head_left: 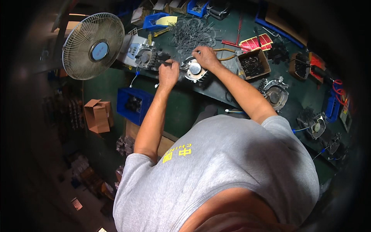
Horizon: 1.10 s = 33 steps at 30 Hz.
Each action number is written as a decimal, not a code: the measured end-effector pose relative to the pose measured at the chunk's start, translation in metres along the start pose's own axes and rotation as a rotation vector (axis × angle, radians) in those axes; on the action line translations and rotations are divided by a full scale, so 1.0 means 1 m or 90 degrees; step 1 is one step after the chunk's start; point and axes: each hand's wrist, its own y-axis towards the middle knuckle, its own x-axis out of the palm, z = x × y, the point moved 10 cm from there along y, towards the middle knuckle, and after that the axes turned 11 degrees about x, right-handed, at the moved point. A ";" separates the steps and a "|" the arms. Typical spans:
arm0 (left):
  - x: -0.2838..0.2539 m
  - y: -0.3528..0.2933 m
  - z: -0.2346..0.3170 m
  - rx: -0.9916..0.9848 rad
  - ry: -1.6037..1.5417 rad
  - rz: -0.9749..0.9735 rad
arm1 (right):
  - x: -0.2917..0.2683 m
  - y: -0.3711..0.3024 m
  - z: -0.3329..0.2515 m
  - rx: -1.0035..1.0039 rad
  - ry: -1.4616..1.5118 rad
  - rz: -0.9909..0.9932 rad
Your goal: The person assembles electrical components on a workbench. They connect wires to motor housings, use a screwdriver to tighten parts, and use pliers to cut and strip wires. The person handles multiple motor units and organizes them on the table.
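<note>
A small metal motor-like assembly (pixel 195 69) with a round silver disc and dark fins lies at the bench's near edge. Just beyond it, my right hand (pixel 206 58) has its fingers curled in over the assembly's upper side; whatever is between the fingertips is hidden. To the assembly's left, my left hand (pixel 169 74) is closed, with a small dark thing showing at its fingers that is too small to name. Beside that hand lies another finned metal assembly (pixel 145 58). Past both hands spreads a heap of dark cable ties or wires (pixel 191 33).
A fan (pixel 94 46) stands at the left. Pliers (pixel 228 55) with yellow handles lie beside a cardboard box (pixel 266 67) of small dark parts. More metal assemblies (pixel 275 94) sit along the right. Below the bench edge is a blue bin (pixel 123 102).
</note>
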 end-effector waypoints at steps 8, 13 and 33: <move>-0.010 0.026 -0.028 -0.088 -0.114 -0.092 | 0.005 -0.007 -0.006 -0.032 -0.032 0.037; -0.015 0.022 0.017 -0.052 -0.170 -0.074 | -0.034 -0.035 -0.009 -0.066 -0.054 0.076; 0.114 -0.190 0.192 0.076 -0.485 -0.208 | -0.308 -0.197 0.141 0.005 -0.255 0.259</move>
